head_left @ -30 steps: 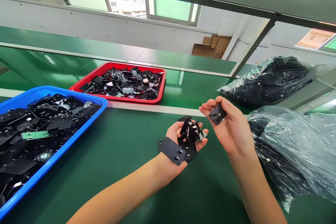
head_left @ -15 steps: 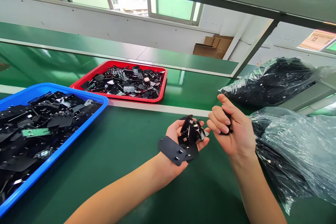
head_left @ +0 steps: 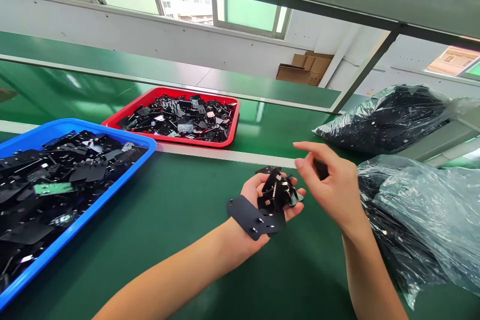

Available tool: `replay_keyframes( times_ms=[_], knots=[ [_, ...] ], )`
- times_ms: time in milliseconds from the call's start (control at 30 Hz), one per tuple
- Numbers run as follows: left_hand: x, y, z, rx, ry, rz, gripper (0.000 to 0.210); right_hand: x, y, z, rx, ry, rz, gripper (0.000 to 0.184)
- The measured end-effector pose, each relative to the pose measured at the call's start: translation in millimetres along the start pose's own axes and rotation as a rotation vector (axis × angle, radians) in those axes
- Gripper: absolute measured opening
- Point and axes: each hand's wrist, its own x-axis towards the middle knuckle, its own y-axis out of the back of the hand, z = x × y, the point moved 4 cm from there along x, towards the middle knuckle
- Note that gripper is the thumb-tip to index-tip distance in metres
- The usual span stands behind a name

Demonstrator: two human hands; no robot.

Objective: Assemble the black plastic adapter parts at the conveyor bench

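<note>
My left hand [head_left: 255,190] is palm up, its fingers cupped around a heap of small black plates [head_left: 277,191]. Some of the plates carry little metallic studs. One larger flat black plate [head_left: 245,216] with rounded ends lies over the wrist side of the palm. To the right and slightly higher, my right hand [head_left: 330,185] is curled, with thumb and index finger bent toward each other. A black piece [head_left: 321,170] shows inside that curl; its full shape is hidden by the fingers. The two hands are close but apart.
At left a blue tray [head_left: 127,137] is full of black plates, a green piece [head_left: 54,188] among them. Behind it stands a red tray [head_left: 180,141] of similar parts. Clear plastic bags of black parts [head_left: 390,120] [head_left: 420,210] lie at right. A metal frame [head_left: 367,70] rises behind.
My right hand has rolled over, its back now toward me and its thumb and index finger nearer the left. The left hand with its heap has barely moved.
</note>
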Motion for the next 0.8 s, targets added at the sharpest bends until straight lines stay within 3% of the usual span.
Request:
replay_keyframes(
  times_ms=[67, 133, 200, 267, 400, 467, 800],
  knots=[
    [-1.0, -1.2, -2.5, 0.03, 0.032, -0.007, 0.023, 4.0, -5.3, 4.9, -0.119, -0.015, -0.178, 0.026],
    [-1.3, -1.7, -5.2, 0.062, 0.072, -0.011, 0.026, 5.6, -10.0, 9.5, -0.084, -0.068, -0.339, 0.022],
    [-1.0, -1.5, -6.8, 0.074, 0.094, -0.005, 0.029, 5.8, -12.1, 12.3, -0.008, -0.124, -0.41, 0.017],
    [-0.3, -1.1, -7.0, 0.061, 0.093, -0.002, 0.029, 6.9, -10.6, 15.0, 0.043, -0.175, -0.373, 0.019],
    [1.0, 0.1, -2.9, 0.026, 0.046, -0.008, 0.027, 11.5, -0.9, 22.8, 0.13, -0.262, -0.152, 0.02],
    [1.1, 0.8, 1.2, 0.017, 0.022, -0.012, 0.029, 12.7, 0.7, 26.8, 0.226, -0.308, -0.106, 0.019],
    [-5.1, -0.2, 28.2, -0.044, -0.105, 0.079, 0.024, 10.1, -9.6, 28.8, 0.551, -0.429, -0.143, 0.021]
  ],
)
